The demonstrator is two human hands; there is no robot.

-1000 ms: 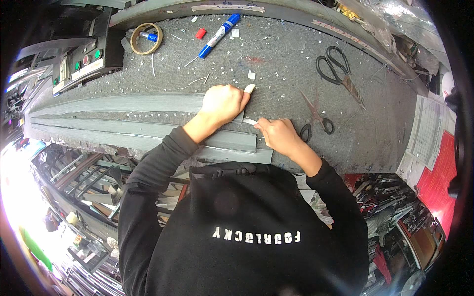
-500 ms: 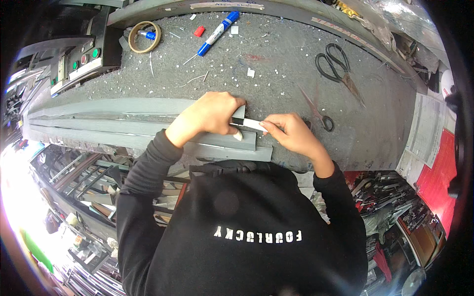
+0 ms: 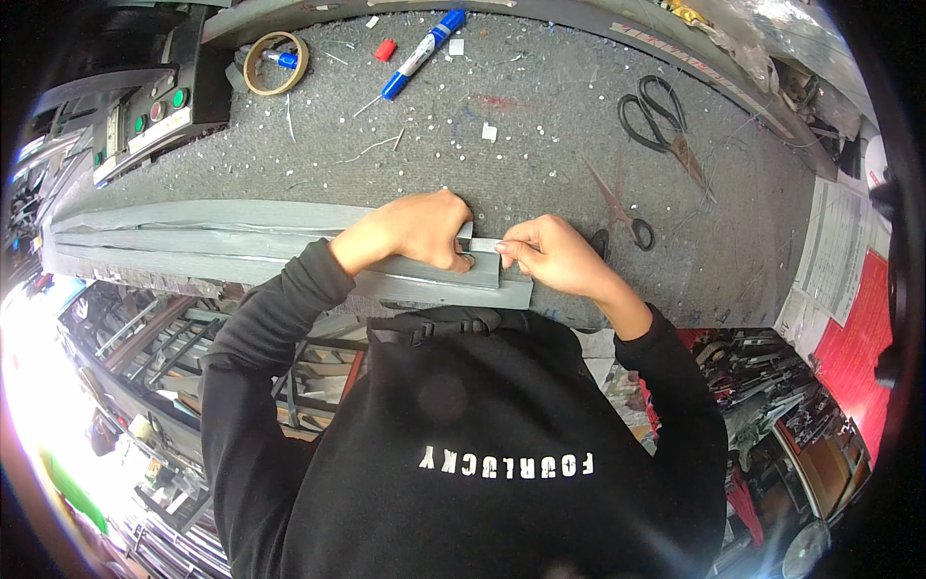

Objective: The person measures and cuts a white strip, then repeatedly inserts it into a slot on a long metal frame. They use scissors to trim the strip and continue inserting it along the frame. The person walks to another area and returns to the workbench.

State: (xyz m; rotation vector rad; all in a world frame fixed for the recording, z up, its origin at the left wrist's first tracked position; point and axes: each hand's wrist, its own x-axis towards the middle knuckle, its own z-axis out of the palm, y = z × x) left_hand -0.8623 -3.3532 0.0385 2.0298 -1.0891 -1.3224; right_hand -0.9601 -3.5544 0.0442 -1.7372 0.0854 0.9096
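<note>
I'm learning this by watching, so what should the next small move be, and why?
Probably a slight nudge of the right hand to line up the narrow, flat white strip with the end of the long, flat grey strip: that hand pinches the white strip's outer end, while the left hand grips the grey strip near its end, close to the white one.

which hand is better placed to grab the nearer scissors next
Probably right: the right hand is closest to the nearer scissors, though it pinches a white strip. The left hand is farther, on the grey strips.
</note>
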